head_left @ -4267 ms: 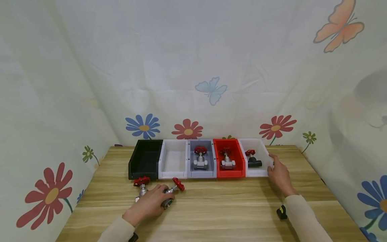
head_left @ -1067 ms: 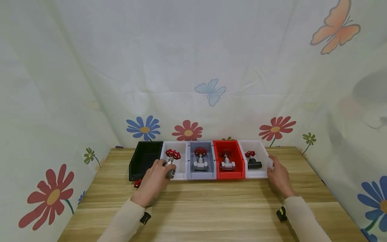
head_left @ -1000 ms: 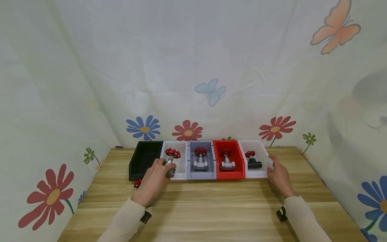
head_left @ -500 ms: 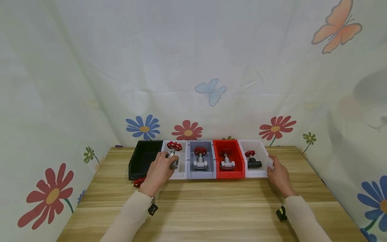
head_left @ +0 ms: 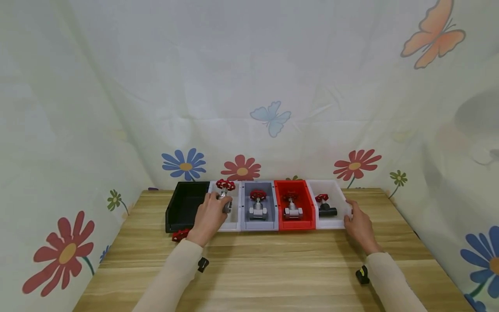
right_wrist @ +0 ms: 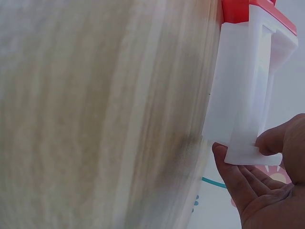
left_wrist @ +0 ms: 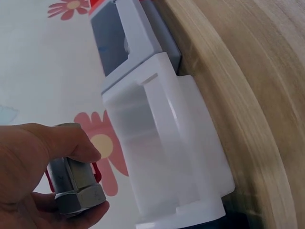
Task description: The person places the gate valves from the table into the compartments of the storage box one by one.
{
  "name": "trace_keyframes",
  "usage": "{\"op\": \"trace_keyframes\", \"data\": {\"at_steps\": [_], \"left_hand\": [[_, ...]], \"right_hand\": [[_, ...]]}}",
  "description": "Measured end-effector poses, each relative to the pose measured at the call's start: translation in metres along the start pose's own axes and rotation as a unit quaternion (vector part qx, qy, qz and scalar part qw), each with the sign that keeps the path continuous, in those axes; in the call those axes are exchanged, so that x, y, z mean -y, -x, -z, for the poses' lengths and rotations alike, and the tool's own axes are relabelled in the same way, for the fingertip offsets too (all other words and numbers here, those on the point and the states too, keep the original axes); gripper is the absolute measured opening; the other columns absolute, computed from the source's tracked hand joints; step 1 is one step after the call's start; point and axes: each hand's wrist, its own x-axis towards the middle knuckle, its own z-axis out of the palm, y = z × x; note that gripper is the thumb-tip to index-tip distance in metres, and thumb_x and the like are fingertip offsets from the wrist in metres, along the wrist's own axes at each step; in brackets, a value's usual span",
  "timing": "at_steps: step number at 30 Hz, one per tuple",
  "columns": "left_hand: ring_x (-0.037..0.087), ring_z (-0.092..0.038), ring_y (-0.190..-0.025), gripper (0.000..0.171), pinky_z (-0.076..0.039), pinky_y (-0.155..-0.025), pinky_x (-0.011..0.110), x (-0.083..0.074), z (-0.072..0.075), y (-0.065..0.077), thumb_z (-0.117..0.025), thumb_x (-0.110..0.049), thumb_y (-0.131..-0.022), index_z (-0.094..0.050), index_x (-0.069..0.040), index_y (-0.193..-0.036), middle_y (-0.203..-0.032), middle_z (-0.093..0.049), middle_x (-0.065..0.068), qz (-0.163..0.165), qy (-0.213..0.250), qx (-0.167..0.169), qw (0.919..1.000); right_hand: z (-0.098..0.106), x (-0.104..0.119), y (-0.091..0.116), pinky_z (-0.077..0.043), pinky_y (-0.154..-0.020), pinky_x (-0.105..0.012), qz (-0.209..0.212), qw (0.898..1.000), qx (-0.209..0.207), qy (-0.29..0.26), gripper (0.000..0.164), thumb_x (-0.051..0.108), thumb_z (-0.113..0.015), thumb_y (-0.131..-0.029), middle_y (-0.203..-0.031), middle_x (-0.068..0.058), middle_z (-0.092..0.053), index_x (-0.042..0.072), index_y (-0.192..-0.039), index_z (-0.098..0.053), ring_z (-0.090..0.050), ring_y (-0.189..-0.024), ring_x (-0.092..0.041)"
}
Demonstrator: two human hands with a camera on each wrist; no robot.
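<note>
- Landmark: blue-grey plastic bin [head_left: 260,225], middle of five touching bins on the wood-grain desk [head_left: 280,273].
- Left hand [head_left: 210,216]: reaches forward from the near left, back of hand up, just left of the blue-grey bin. Fingers drawn in, gripping the body of a silver metal valve with red handwheel [head_left: 224,194].
- Gripped valve: handwheel uppermost, over the white plastic bin [head_left: 233,225] adjoining the blue-grey bin on its left. Left wrist view: gap visible between valve and that bin's rim.
- Right hand [head_left: 359,225]: two bins right of the blue-grey bin, pinching the near right corner of the far-right white plastic bin [head_left: 331,225]; thumb inside, other fingers outside.
- Edges: side walls of the blue-grey bin and the black plastic bin [head_left: 187,227] flank the bin under the valve. Flowered white cloth [head_left: 234,86] rises behind the blue-grey bin.
- Room: desk surface runs from the blue-grey bin's front lip toward the person, between both sleeves. Second red handwheel [head_left: 180,235], left of the blue-grey bin, lies before the black bin, beside the left wrist.
</note>
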Motion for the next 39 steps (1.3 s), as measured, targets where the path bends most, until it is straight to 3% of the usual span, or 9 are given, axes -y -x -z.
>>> {"op": "trace_keyframes", "data": {"at_steps": [22,39], "left_hand": [[0.035,-0.055,-0.108,0.042,-0.056,-0.078,0.052,0.007,-0.033,-0.007,-0.075,-0.01,-0.081,-0.07,-0.022,-0.121,-0.117,-0.061,0.021,0.032,0.013,-0.004,0.9994],[0.035,-0.056,-0.102,0.04,-0.055,-0.079,0.054,0.004,-0.045,-0.012,-0.073,-0.006,-0.08,-0.072,-0.02,-0.117,-0.109,-0.063,0.022,0.042,0.019,0.009,0.9989]], "right_hand": [[0.0,0.0,0.002,-0.049,-0.08,-0.06,-0.004,1.0,0.002,-0.002,0.052,0.004,-0.054,-0.092,-0.116,-0.037,-0.06,0.002,-0.142,-0.039,-0.062,-0.096,-0.048],[-0.002,0.0,0.0,-0.05,-0.081,-0.059,-0.006,1.0,-0.001,-0.006,0.052,0.005,-0.053,-0.092,-0.118,-0.038,-0.06,0.001,-0.142,-0.039,-0.062,-0.099,-0.048]]}}
